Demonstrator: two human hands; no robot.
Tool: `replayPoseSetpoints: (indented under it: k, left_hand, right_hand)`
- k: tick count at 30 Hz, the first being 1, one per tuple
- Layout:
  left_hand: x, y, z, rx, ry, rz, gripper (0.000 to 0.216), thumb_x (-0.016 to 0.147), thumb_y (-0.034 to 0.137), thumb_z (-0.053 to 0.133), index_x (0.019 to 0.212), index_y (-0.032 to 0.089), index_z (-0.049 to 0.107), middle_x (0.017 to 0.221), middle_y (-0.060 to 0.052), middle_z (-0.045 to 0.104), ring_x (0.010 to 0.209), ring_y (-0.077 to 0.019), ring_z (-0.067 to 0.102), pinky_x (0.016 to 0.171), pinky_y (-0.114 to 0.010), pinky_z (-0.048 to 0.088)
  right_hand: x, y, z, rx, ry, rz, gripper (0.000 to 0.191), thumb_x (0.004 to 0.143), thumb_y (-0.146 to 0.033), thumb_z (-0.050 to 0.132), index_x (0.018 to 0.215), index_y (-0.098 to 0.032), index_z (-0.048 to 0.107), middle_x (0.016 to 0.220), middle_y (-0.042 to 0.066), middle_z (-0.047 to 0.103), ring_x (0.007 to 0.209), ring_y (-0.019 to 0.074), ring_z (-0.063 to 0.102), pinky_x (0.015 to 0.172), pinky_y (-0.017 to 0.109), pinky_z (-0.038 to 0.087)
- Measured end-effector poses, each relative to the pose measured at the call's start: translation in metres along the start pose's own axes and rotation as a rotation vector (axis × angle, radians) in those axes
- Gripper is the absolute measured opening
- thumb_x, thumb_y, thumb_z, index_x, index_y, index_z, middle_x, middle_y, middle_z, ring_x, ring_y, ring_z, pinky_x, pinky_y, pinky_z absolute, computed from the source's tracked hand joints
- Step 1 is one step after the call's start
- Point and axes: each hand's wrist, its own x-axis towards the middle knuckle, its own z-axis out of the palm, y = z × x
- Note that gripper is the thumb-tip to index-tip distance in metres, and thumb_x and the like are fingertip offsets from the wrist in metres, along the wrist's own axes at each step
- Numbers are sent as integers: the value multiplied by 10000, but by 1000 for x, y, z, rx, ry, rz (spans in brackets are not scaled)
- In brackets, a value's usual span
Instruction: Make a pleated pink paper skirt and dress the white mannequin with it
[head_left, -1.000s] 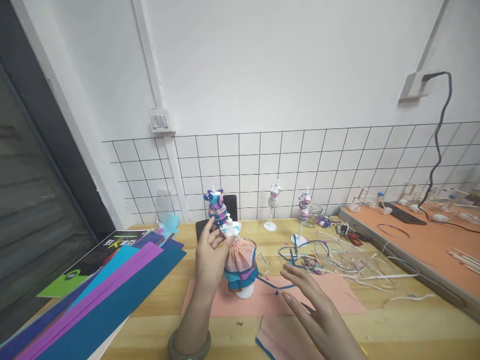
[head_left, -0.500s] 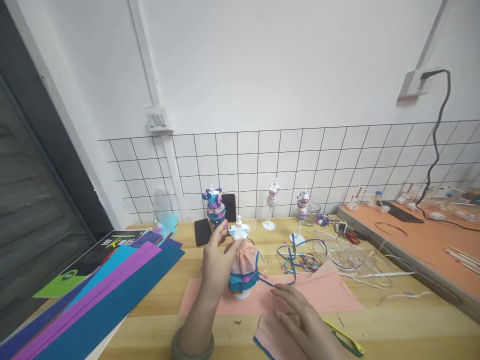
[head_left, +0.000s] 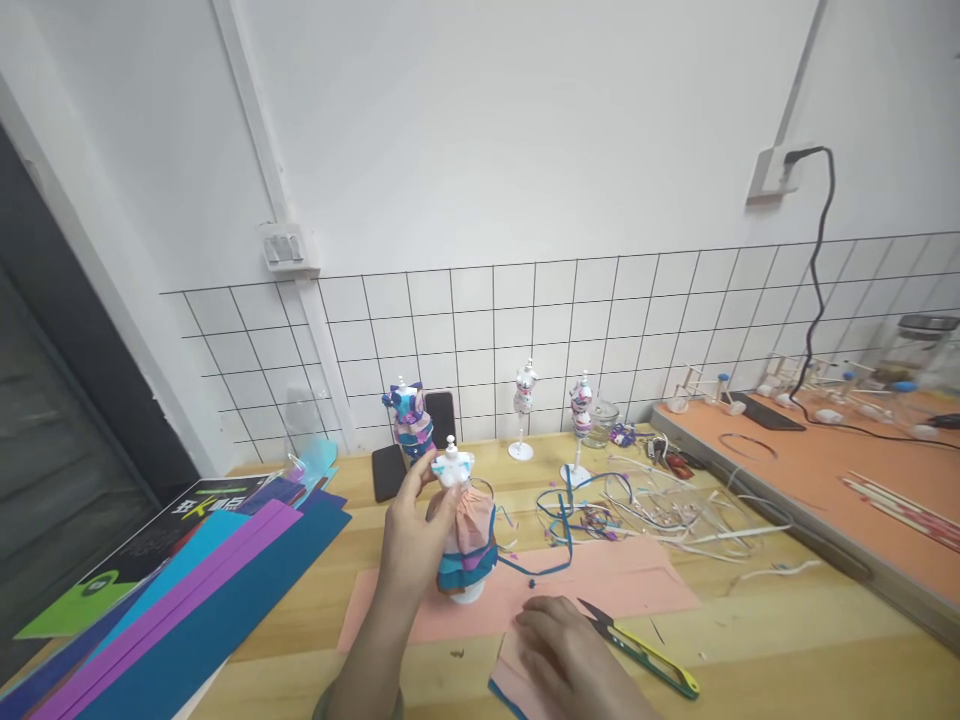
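Note:
My left hand is wrapped round a small mannequin doll in a pink paper skirt with blue bands, standing on a pink paper sheet. A blue strip trails from the skirt to the right. My right hand lies low on a folded pink piece at the bottom, fingers curled down, beside yellow-handled thread snips. Whether it grips anything is hidden.
Stacked blue and purple paper sheets lie at the left. Other dressed mannequins stand by the tiled wall, next to two dark phones. Tangled paper strips cover the right. An orange-topped bench adjoins.
My right hand has drawn back from the blue strip toward me and down onto the folded pink piece. The snips have come into view beside it. My left hand keeps hold of the doll.

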Motion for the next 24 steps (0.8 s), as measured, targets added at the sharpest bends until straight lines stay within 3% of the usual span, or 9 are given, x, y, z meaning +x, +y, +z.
replayPoseSetpoints:
  k: [9,14,20,24]
  left_hand:
    - [-4,4,3,40,-1,-55,717,747,405,626,1377,254,320,1290,-111,514,1192,-245,491,936,-362,447]
    - [-6,-1,-3,127,3,-12,788,755,445,615,1418,286,220,1361,-109,446,1264,-267,411,1017,-443,351]
    - [-22,-32,-21,270,-89,-28,855,754,413,617,1445,239,145,1407,-146,397,1312,-279,349,1040,-468,299]
    - [-38,-64,-52,409,-194,-173,869,712,369,639,1440,196,196,1436,-168,362,1343,-297,300,1064,-476,256]
  right_hand:
    - [4,12,8,-54,8,-37,151,814,-89,521,813,-178,644,967,48,645,925,207,543,816,296,397]
    - [3,18,16,-102,31,-50,131,800,-86,548,804,-181,636,980,48,642,932,218,540,812,312,401]
    - [-3,17,14,-137,23,-86,178,852,-117,484,812,-185,644,1014,72,637,947,228,551,829,333,415]
    - [-6,20,14,-183,23,-177,216,864,-152,456,891,-194,665,1085,97,632,973,242,566,836,350,439]
